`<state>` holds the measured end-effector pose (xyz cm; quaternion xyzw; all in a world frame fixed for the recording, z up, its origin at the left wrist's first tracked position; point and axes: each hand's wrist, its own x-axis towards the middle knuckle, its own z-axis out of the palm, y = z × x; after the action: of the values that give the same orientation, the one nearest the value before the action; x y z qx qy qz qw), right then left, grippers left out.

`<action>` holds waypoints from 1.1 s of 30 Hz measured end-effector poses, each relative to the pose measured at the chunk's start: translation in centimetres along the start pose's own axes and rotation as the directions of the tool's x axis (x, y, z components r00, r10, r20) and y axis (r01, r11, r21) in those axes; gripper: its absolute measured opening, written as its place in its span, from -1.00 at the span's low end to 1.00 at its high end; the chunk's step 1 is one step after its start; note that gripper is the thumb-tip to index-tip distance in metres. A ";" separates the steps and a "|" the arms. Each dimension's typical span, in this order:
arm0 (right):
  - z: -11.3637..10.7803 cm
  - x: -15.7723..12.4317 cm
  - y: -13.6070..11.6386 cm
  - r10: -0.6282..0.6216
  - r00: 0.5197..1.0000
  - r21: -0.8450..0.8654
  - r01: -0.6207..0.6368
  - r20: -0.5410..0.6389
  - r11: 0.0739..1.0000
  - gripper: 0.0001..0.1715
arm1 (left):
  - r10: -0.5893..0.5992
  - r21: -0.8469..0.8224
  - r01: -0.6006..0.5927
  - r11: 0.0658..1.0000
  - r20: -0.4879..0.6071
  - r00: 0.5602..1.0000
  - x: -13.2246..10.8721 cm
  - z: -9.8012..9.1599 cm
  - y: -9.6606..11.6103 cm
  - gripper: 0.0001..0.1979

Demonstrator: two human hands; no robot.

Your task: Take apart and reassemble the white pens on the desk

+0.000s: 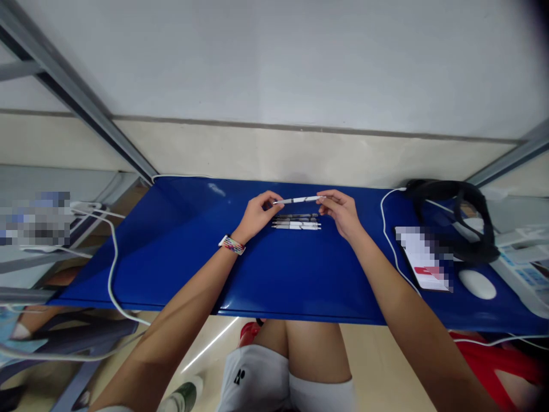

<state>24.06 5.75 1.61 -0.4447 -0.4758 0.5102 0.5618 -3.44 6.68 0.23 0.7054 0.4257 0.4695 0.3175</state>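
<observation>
Between my two hands a white pen (302,199) with a grey grip and dark markings is held level above the blue table (171,257). My left hand (260,214) pinches its grey tip end, and my right hand (341,212) has finger and thumb closed at its other end. Just below, several pens lie side by side in a stack of rows: dark ones (295,218) at the back and white ones (295,226) at the front. A striped band circles my left wrist.
To the right lie a phone (422,260), a white mouse (477,284) and a black headband-like device (467,194). White cables (114,274) run along both sides. Metal posts (94,97) flank the table, with a wall behind.
</observation>
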 end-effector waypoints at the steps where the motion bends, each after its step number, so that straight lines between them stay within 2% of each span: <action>1: 0.0 0.0 0.0 0.001 1.000 0.001 -0.001 -0.002 1.000 -0.60 | 0.000 0.031 0.000 1.000 -0.001 1.000 0.0 0.0 0.0 -0.72; 4: 0.1 0.0 0.0 0.004 1.000 -0.006 -0.004 0.003 1.000 -0.58 | -0.011 0.075 0.013 0.997 -0.024 1.000 0.1 0.0 -0.1 -0.45; 6: 0.1 -0.1 0.0 -0.001 1.000 -0.007 0.001 0.013 1.000 -0.57 | -0.027 0.059 0.030 0.998 -0.045 0.999 0.1 0.0 -0.1 -0.38; 8: 0.2 -0.1 0.0 -0.009 1.000 -0.002 0.009 0.018 1.000 -0.55 | -0.051 0.008 0.051 0.999 -0.052 0.997 0.1 0.0 0.0 -0.42; 11: 0.1 0.0 0.1 -0.008 1.000 0.005 0.008 0.009 1.000 -0.53 | -0.059 -0.098 0.055 0.994 -0.041 0.997 0.1 0.2 0.0 -0.68; 15: 0.0 0.1 0.3 -0.001 1.000 0.013 0.001 0.003 1.000 -0.54 | 0.018 -0.111 -0.024 0.994 -0.057 0.998 0.0 0.4 0.1 -0.64; 18: 0.0 0.1 0.4 -0.001 1.000 0.003 0.001 0.005 1.000 -0.54 | 0.002 -0.093 -0.009 0.996 -0.072 0.997 -0.1 0.4 0.3 -0.79; 21: 0.2 0.0 0.3 -0.001 1.000 0.005 0.001 0.008 1.000 -0.53 | -0.038 -0.056 0.034 0.998 -0.074 0.996 -0.1 0.3 0.5 -0.57; 23: 0.3 -0.1 0.2 -0.003 1.000 0.009 0.003 0.012 1.000 -0.52 | -0.038 -0.052 0.033 0.998 -0.092 0.995 -0.1 0.2 0.4 -0.49; 28: 0.0 0.0 0.2 -0.001 1.000 0.037 0.002 -0.006 0.999 -0.54 | -0.044 -0.156 0.020 0.988 -0.152 0.987 0.2 0.5 -0.5 -0.73; 33: -0.5 0.5 0.7 0.008 0.998 0.035 -0.006 -0.059 0.999 -0.53 | -0.075 -0.259 0.042 0.965 -0.122 0.990 0.2 0.7 -1.1 -0.74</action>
<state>24.50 6.33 0.92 -0.4512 -0.4483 0.5069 0.5818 -3.09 7.35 -0.89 0.6133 0.4022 0.5561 0.3910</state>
